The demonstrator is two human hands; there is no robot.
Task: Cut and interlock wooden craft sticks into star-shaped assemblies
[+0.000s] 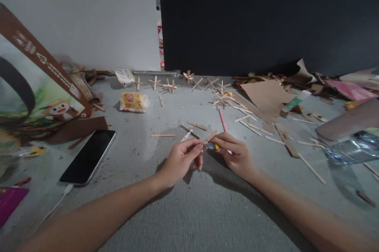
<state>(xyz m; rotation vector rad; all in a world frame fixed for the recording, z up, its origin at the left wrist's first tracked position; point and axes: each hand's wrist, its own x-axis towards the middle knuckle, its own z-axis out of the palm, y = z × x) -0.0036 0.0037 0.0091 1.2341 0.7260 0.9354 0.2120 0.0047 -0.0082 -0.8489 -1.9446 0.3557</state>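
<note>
At the far left of the frame a printed paper bag (35, 86) leans against the pale wall, and just right of it, in the lower left, a dark phone (88, 156) lies face up on the grey floor (189, 212) with a white cable running from its near end. Higher up, left of centre, sits a small yellow snack packet (134, 102), and along the back edge stand several little crosses of glued wooden sticks (166, 84). In the middle of the frame the person's left hand (180, 161) is pinched shut on a flat wooden stick (211, 136), thumb and forefinger closed around its near end while its far end points up and right. Touching it from the right, the right hand (233, 155) is closed round a small tool with a yellow tip (213, 146), seemingly a glue tube or cutter; which cannot be told. The step in hand looks like working that tip against the held stick's end, and the next move would call for a second stick, such as the loose ones (197, 126) lying just beyond the fingers. Further right lie a pink pencil (222, 120), brown card sheets (266, 96), a green-banded glue tube (296, 101) and crumpled clear plastic (352, 147).
</note>
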